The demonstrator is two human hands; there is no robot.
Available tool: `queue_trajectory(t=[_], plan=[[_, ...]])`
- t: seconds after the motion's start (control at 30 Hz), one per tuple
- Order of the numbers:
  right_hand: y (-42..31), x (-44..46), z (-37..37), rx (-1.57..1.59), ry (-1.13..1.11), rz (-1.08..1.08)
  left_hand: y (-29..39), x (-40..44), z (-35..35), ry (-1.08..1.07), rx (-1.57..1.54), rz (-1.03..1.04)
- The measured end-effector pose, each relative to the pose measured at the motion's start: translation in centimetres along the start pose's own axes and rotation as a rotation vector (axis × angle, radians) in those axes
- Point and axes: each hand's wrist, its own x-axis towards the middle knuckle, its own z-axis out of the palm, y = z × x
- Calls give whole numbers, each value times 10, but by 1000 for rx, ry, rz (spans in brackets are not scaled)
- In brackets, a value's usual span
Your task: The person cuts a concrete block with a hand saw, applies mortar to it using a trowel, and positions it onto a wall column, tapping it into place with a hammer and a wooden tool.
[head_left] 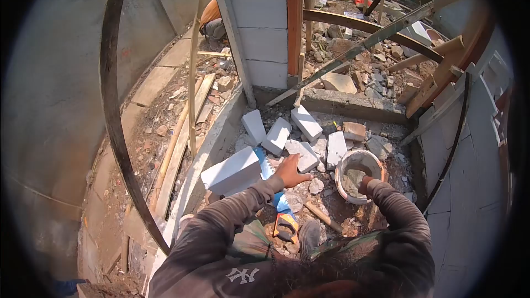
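My left hand is held over the rubble with its thumb stretched away from the fingers, and nothing shows in it. Below it lies a hand saw with a blue blade and a yellow-orange handle. To its left is a large white block; a broken white block lies just beyond the fingers. My right hand reaches into a round bucket with a pale, mortar-smeared rim. Grey material is inside the bucket. The right fingers are mostly hidden, so their grip cannot be made out.
Several smaller white blocks and a reddish brick lie ahead. A wooden handle rests near my shoe. A low concrete edge bounds the rubble. Slanted timber crosses ahead; another person crouches at the upper left.
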Motion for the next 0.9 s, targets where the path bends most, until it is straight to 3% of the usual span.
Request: queue_trajectory(t=[0.07,0.1,0.17,0.23,0.3,0.37,0.4,0.47,0.5,0.53,0.57,0.63,0.67,0.73,0.83,0.9], plan=[[-35,-132,-68,451,-21,9,8,49,68,-165,-259,-140],[-13,-111,-40,521,-95,103,15,69,98,-250,-373,-259],[-1,-141,-32,521,-19,115,31,95,144,-272,-544,-437],[11,-149,-16,511,83,-164,37,102,189,-243,-648,-496],[5,-169,6,724,82,-122,36,106,230,-370,-1258,-553],[9,-192,18,1083,154,-77,35,117,240,-484,-1075,-844],[14,-180,48,1100,280,-197,-1,125,290,-520,-1158,-839],[11,-193,63,1200,234,-46,-9,112,316,-395,-1252,-834],[4,-201,67,1276,214,84,45,92,257,-310,-1422,-844],[-9,-238,35,1265,335,130,52,83,246,-305,-1391,-804],[-14,-262,21,1283,276,136,70,71,212,-331,-1268,-770],[-19,-301,-3,1183,501,131,74,38,185,-149,-1163,-550],[-25,-316,-14,1206,472,134,94,23,139,-169,-1068,-487],[-36,-346,-44,921,409,99,138,-2,56,-181,-958,-444],[-58,-407,-137,819,449,82,203,-30,-55,-73,-1012,-395],[-72,-442,-207,764,508,50,252,-46,-131,-44,-868,-217]])
